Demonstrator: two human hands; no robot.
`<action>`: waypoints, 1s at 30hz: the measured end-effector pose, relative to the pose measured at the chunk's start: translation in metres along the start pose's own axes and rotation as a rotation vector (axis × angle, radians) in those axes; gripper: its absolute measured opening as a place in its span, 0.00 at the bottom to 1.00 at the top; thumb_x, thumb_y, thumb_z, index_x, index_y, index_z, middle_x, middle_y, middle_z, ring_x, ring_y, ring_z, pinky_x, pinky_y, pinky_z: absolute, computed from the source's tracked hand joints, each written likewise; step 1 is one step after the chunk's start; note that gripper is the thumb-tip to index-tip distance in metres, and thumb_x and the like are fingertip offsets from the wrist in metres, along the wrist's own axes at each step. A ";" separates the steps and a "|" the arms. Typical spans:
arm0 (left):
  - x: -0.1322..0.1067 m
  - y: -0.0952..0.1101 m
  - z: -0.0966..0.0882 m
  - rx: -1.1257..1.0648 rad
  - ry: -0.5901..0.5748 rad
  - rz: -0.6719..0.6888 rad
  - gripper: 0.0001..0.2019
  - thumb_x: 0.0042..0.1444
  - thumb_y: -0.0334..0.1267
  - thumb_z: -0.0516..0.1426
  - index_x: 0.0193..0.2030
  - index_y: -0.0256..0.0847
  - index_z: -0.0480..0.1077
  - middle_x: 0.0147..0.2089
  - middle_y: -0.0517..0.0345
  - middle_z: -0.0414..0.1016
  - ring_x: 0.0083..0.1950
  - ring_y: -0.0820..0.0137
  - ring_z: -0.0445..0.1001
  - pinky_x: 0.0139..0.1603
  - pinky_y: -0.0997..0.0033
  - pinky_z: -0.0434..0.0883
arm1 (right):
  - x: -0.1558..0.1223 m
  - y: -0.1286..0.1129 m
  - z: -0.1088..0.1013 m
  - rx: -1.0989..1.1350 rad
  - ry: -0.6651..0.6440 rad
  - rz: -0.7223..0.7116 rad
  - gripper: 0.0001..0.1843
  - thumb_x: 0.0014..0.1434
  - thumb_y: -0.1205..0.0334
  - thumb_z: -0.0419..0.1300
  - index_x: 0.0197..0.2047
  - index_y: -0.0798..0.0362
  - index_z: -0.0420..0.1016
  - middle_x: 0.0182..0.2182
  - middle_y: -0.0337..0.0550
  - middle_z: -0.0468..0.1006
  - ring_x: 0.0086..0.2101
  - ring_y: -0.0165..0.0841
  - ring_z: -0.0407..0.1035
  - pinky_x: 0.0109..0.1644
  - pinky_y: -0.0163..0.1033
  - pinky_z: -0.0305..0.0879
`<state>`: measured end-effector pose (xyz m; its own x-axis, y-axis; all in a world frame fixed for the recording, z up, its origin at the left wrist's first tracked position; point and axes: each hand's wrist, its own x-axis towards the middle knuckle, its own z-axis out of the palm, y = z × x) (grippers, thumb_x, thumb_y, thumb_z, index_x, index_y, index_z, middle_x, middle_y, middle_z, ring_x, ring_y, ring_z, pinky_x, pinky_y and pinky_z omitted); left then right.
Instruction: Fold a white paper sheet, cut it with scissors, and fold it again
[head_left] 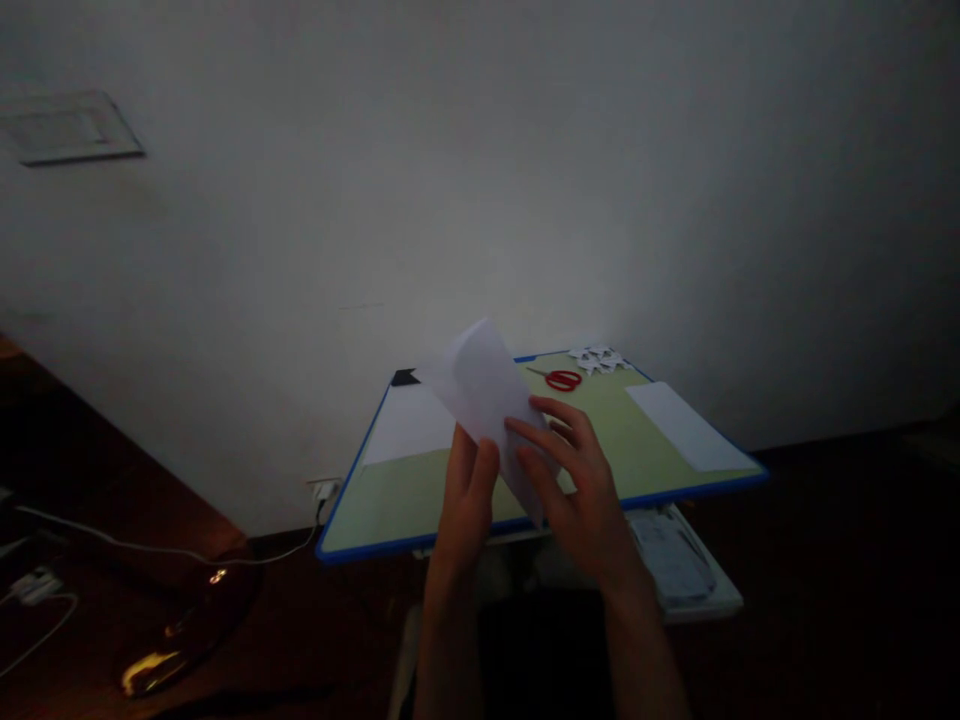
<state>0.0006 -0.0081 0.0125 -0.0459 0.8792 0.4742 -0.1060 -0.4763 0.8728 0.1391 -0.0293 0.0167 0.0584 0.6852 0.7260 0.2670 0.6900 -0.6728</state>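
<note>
A folded sheet of white paper (489, 385) is held up above the table, tilted, with its layers slightly apart at the top left. My left hand (469, 490) grips its lower left edge, thumb in front and the other fingers mostly hidden behind. Against the paper's right side lie the fingertips of my right hand (574, 475), its fingers spread and bent. Whether its thumb pinches the sheet is hard to see. Beyond the hands, red-handled scissors (562, 380) rest on the green tabletop (405, 500).
White paper (409, 425) lies at the table's left, another sheet (690, 425) at its right. Cut white paper shapes (600, 360) and a black piece (405, 377) sit along the back edge by the wall. A drawer (682, 565) sticks out below; a cable (187, 552) runs left.
</note>
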 end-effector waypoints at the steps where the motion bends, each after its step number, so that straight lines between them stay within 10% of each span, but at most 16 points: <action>1: 0.000 0.000 0.000 -0.017 0.018 -0.007 0.31 0.65 0.63 0.59 0.64 0.42 0.71 0.65 0.42 0.77 0.67 0.50 0.75 0.67 0.52 0.73 | 0.000 0.000 0.000 -0.019 0.024 0.000 0.16 0.73 0.54 0.61 0.60 0.33 0.82 0.64 0.46 0.69 0.64 0.48 0.66 0.68 0.63 0.67; 8: -0.002 0.010 -0.003 0.113 0.044 -0.104 0.23 0.63 0.59 0.63 0.40 0.37 0.80 0.38 0.49 0.84 0.37 0.60 0.80 0.33 0.67 0.76 | 0.001 0.000 -0.007 0.029 0.122 0.072 0.28 0.67 0.53 0.67 0.68 0.35 0.72 0.62 0.48 0.73 0.60 0.48 0.70 0.65 0.61 0.70; 15: -0.005 0.015 -0.010 0.203 -0.284 -0.086 0.19 0.64 0.54 0.64 0.35 0.39 0.81 0.35 0.52 0.84 0.35 0.62 0.79 0.34 0.67 0.74 | -0.002 -0.010 -0.016 0.320 0.173 0.338 0.40 0.64 0.49 0.70 0.75 0.39 0.62 0.63 0.51 0.78 0.59 0.50 0.74 0.60 0.55 0.75; 21: -0.010 0.021 0.000 -0.047 -0.055 0.069 0.18 0.61 0.48 0.69 0.52 0.46 0.70 0.44 0.54 0.87 0.39 0.65 0.84 0.35 0.72 0.77 | -0.003 -0.011 -0.015 0.252 0.174 0.308 0.38 0.62 0.50 0.72 0.72 0.42 0.68 0.67 0.50 0.75 0.58 0.49 0.76 0.61 0.54 0.76; 30: -0.013 0.030 0.005 0.103 0.154 0.295 0.04 0.67 0.41 0.65 0.45 0.45 0.79 0.37 0.61 0.85 0.36 0.73 0.83 0.34 0.80 0.76 | -0.007 -0.018 -0.010 0.289 0.179 0.351 0.36 0.59 0.51 0.74 0.69 0.40 0.73 0.54 0.45 0.84 0.45 0.42 0.81 0.45 0.43 0.82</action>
<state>0.0028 -0.0338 0.0331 -0.2096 0.6910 0.6918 0.0348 -0.7018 0.7115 0.1432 -0.0484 0.0252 0.2684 0.8547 0.4444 -0.0753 0.4785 -0.8748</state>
